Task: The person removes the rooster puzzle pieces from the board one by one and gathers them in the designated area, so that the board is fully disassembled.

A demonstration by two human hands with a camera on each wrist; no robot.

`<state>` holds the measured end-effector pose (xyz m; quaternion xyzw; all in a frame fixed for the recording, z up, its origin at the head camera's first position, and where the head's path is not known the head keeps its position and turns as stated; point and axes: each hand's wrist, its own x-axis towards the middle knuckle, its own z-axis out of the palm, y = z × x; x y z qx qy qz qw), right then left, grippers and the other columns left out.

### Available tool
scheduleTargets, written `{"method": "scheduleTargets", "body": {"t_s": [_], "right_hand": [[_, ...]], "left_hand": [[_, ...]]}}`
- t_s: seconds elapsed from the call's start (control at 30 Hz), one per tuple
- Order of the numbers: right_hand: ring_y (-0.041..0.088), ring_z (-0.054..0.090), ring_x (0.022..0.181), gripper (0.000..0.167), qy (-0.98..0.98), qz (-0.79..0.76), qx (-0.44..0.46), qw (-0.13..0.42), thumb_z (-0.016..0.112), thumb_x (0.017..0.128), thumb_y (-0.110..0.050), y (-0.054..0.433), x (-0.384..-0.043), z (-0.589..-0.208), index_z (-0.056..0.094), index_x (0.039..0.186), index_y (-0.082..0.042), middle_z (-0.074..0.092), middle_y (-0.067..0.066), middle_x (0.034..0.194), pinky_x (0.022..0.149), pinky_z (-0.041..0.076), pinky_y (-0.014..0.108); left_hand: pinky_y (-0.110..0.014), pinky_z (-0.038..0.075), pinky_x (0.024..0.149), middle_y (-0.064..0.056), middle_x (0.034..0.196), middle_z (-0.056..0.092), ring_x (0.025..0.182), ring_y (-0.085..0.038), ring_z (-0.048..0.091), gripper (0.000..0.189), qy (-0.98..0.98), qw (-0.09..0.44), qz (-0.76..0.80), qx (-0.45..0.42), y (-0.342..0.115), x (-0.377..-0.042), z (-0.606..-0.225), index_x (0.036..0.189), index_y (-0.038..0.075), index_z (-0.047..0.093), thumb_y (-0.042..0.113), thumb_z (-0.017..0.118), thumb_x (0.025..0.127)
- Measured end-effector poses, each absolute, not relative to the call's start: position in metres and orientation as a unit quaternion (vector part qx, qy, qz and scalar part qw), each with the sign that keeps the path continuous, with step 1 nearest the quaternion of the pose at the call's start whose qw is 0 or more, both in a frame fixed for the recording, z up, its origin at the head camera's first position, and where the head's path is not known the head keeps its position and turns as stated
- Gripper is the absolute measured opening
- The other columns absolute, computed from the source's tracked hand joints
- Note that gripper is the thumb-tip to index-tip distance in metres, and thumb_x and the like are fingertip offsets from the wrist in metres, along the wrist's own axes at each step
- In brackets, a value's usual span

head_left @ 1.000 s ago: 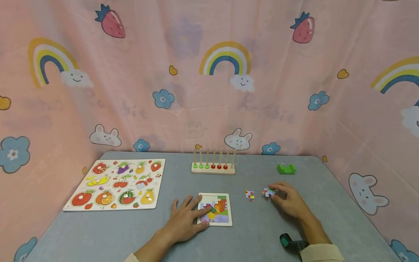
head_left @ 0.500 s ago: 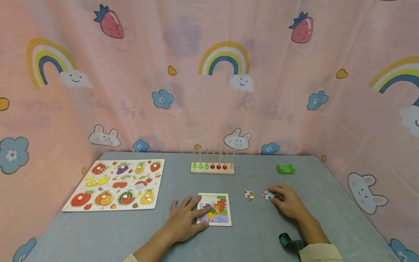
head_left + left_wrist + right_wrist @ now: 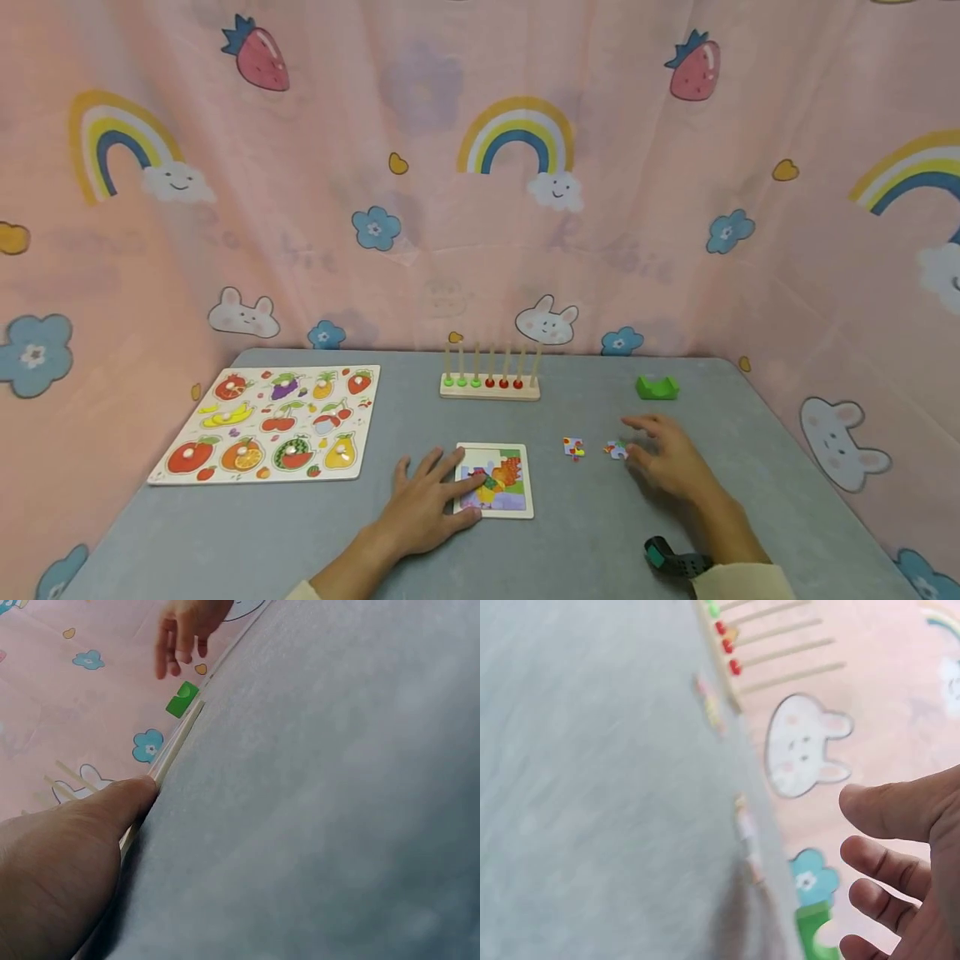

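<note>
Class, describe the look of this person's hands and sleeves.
The left hand and right hand are gloveless. The left sleeve and right sleeve are pale beige. A green-patched black strap shows beside the right cuff; whether it's worn is unclear.

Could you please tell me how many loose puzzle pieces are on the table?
2: one piece lies right of the framed puzzle, the other piece farther right, by the right hand; any beneath it or the left hand would be hidden.

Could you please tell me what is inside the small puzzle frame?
The puzzle frame holds picture pieces in purple, yellow, green and orange, with a pale patch at upper left. The left hand lies partly over it, so whatever it covers cannot be seen.
</note>
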<state>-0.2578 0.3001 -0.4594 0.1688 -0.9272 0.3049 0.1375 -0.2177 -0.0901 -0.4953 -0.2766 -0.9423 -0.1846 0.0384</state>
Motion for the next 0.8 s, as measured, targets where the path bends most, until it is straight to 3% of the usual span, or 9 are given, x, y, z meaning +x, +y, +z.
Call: {"method": "scheduleTargets", "body": {"t_s": [0.3,0.53,0.8], "right_hand": [[0.040,0.051,0.105,0.037,-0.908,0.313,0.207,0.185,0.075,0.082,-0.002,0.290,-0.245,-0.429,0.065,0.118,0.001,0.058,0.015,0.110,0.082,0.040,0.060],[0.037,0.045,0.111,0.036,-0.909,0.334,0.190,0.158,0.075,0.084,-0.010,0.276,-0.233,-0.409,0.066,0.119,-0.003,0.056,0.012,0.115,0.085,0.038,0.062],[0.029,0.050,0.103,0.035,-0.885,0.336,0.238,0.215,0.079,0.078,-0.005,0.258,-0.229,-0.393,0.069,0.112,-0.004,0.059,0.007,0.108,0.082,0.039,0.055]], "left_hand": [[-0.071,0.010,0.098,-0.002,0.152,0.036,0.138,-0.035,0.028,0.050,-0.942,0.030,-0.188,-0.277,-0.089,-0.218,-0.496,0.136,0.039,0.056,0.059,0.054,0.090],[-0.071,0.010,0.098,-0.003,0.152,0.036,0.138,-0.035,0.027,0.050,-0.941,0.033,-0.188,-0.278,-0.088,-0.218,-0.496,0.136,0.038,0.056,0.059,0.054,0.090],[-0.071,0.010,0.098,-0.003,0.151,0.037,0.137,-0.035,0.029,0.050,-0.941,0.038,-0.188,-0.279,-0.089,-0.218,-0.495,0.136,0.038,0.057,0.059,0.054,0.090]]}}
